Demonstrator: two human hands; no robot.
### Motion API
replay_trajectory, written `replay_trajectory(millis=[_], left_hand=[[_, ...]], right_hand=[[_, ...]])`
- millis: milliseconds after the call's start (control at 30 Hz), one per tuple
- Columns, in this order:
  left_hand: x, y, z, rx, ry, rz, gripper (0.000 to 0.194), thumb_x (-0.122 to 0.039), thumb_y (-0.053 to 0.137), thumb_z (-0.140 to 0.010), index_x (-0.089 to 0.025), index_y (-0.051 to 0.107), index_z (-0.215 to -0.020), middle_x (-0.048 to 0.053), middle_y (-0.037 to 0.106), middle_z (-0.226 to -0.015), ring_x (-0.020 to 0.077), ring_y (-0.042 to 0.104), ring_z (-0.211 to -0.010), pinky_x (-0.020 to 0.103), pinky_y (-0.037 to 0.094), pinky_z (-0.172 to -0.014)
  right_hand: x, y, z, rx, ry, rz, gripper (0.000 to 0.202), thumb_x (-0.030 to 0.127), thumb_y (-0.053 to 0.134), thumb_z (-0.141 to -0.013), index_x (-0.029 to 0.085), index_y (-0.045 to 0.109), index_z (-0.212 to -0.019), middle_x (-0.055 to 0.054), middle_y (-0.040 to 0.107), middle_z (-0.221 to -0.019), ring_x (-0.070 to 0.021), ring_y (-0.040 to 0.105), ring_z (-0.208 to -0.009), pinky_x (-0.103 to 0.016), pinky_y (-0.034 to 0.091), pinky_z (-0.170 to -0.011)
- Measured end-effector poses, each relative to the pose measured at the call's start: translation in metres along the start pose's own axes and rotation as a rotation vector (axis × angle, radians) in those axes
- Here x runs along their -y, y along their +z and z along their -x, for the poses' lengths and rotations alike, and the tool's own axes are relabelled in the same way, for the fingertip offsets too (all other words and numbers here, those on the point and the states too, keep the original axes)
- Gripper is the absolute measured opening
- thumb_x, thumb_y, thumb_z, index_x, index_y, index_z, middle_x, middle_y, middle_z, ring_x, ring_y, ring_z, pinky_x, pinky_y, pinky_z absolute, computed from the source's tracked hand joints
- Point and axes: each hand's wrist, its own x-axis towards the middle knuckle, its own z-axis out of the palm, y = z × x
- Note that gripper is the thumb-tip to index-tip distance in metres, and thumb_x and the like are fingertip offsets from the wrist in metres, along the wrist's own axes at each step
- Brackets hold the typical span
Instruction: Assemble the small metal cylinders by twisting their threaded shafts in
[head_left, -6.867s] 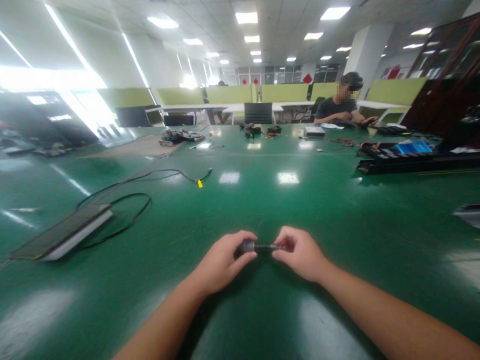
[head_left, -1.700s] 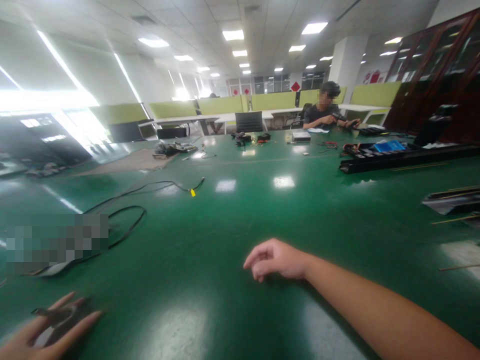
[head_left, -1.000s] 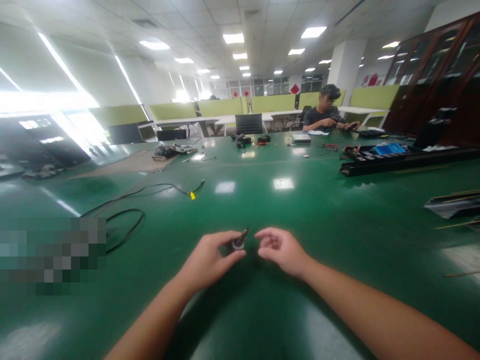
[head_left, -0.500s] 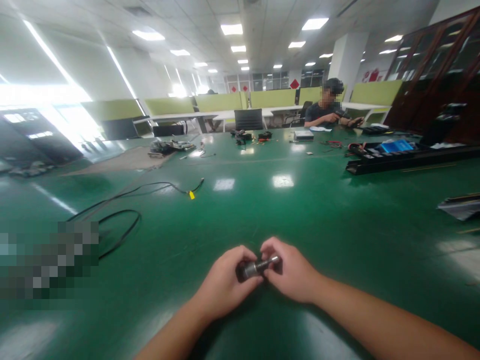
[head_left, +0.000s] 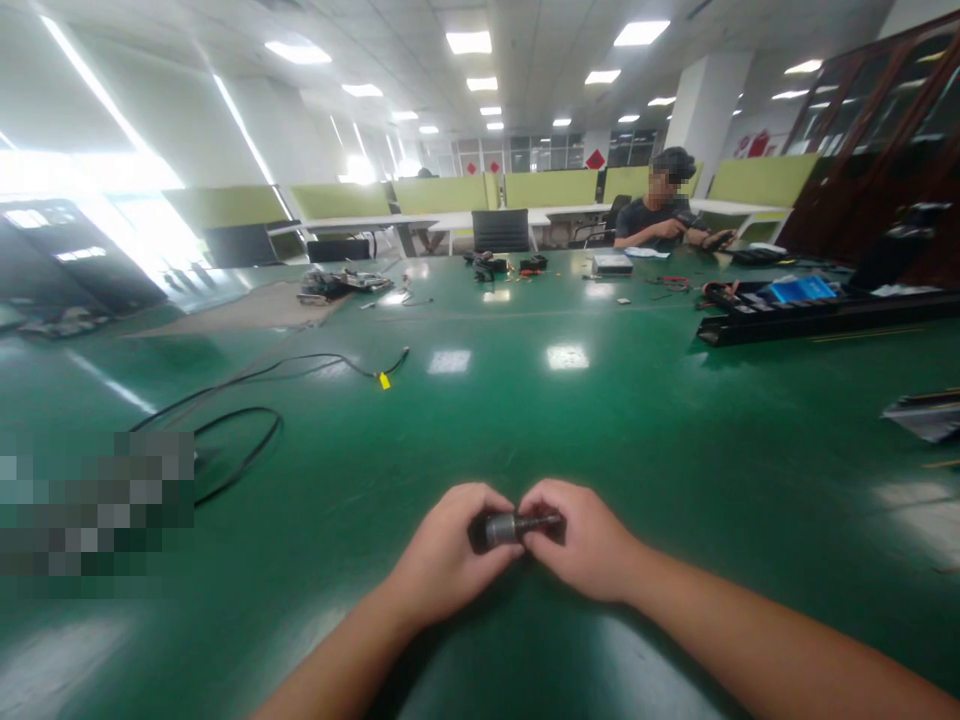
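Between my two hands lies a short metal cylinder with a thin shaft (head_left: 502, 530), held roughly level just above the green table. Its body is grey with a black end; its exact kind cannot be made out. My left hand (head_left: 444, 548) curls around the thick body, thumb below and fingers above. At the other end my right hand (head_left: 589, 545) is closed about the thin shaft, its fingertips almost meeting those of the left. The fingers partly cover both ends of the part.
A black cable (head_left: 255, 412) with a yellow tag (head_left: 385, 381) lies on the green table (head_left: 360, 460) at left. A black rail (head_left: 795, 325) stands at the right. Farther back are electronic parts (head_left: 345, 284) and a white box (head_left: 611, 265). Across the table sits a person (head_left: 654, 220).
The thin shaft has turned from slanting upward to nearly level, and my right hand has closed in slightly toward the left. The view has shifted a little.
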Motion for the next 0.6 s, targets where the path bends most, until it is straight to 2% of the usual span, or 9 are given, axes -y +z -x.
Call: replay_trajectory(millis=[133, 400, 500, 600], left_hand=[[0.0013, 0.0001, 0.0011, -0.002, 0.006, -0.028, 0.024, -0.029, 0.075, -0.075, -0.021, 0.063, -0.095, 0.004, 0.065, -0.094, 0.0233, 0.061, -0.095, 0.034, 0.046, -0.082], [0.0006, -0.0014, -0.0005, 0.017, 0.023, -0.028, 0.023, -0.028, 0.075, -0.075, -0.021, 0.062, -0.093, 0.002, 0.064, -0.092, 0.0213, 0.059, -0.09, 0.034, 0.045, -0.081], [0.0016, -0.001, -0.0002, 0.019, 0.041, -0.032, 0.022, -0.029, 0.074, -0.076, -0.022, 0.062, -0.094, 0.002, 0.065, -0.091, 0.0216, 0.06, -0.093, 0.039, 0.044, -0.092], [0.0029, 0.0, -0.0002, 0.017, 0.064, -0.026, 0.021, -0.027, 0.074, -0.077, -0.022, 0.062, -0.094, 0.0, 0.067, -0.089, 0.0208, 0.062, -0.093, 0.045, 0.036, -0.107]], right_hand=[[0.0002, 0.0005, 0.0007, 0.008, -0.009, -0.003, 0.016, 0.012, 0.066, -0.075, 0.02, 0.067, -0.089, -0.001, 0.067, -0.084, -0.016, 0.06, -0.076, -0.026, 0.044, -0.069], [0.0028, -0.0009, 0.0006, 0.009, -0.007, -0.016, 0.018, 0.01, 0.066, -0.075, 0.021, 0.066, -0.09, 0.0, 0.066, -0.085, -0.0153, 0.06, -0.076, -0.025, 0.044, -0.068], [0.0031, -0.0008, 0.0008, 0.012, -0.009, -0.013, 0.018, 0.01, 0.066, -0.075, 0.021, 0.066, -0.09, 0.0, 0.066, -0.086, -0.0155, 0.061, -0.077, -0.025, 0.044, -0.07], [0.0026, 0.0005, 0.001, 0.011, 0.002, -0.015, 0.017, 0.01, 0.066, -0.076, 0.02, 0.067, -0.089, 0.0, 0.066, -0.085, -0.0158, 0.061, -0.078, -0.026, 0.045, -0.071]])
